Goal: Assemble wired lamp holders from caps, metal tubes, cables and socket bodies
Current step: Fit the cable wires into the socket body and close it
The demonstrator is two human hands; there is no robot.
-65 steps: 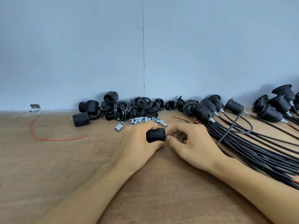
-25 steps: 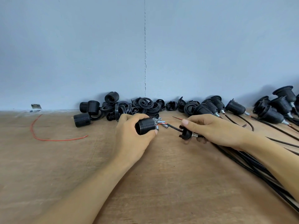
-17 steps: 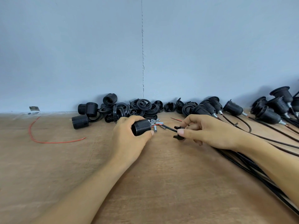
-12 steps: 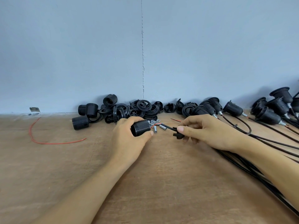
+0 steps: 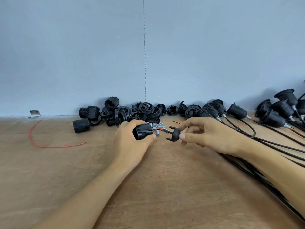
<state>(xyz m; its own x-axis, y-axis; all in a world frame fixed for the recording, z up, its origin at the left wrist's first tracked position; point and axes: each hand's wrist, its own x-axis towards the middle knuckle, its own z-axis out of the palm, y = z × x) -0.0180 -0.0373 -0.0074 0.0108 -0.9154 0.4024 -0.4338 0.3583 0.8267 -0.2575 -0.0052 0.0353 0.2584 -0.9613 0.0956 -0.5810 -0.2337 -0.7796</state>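
Two parts, one gap: left hand [image 5: 132, 143] fingers curl round socket body [image 5: 143, 131]; right hand [image 5: 212, 135] pinches cap [image 5: 174, 134] just right, open side facing it, axes roughly collinear.

Legible text: none.

Surfaces checked: black ribbed plastic socket body [image 5: 143, 133], black domed plastic cap [image 5: 174, 135], pile of black plastic parts [image 5: 145, 109] along the wall, plain blue-grey wall [image 5: 82, 55], brown wooden tabletop [image 5: 66, 171]. No lettering, label, brand, number or sign can be read on any of them. Any moulded marks on the black parts are too small to tell.
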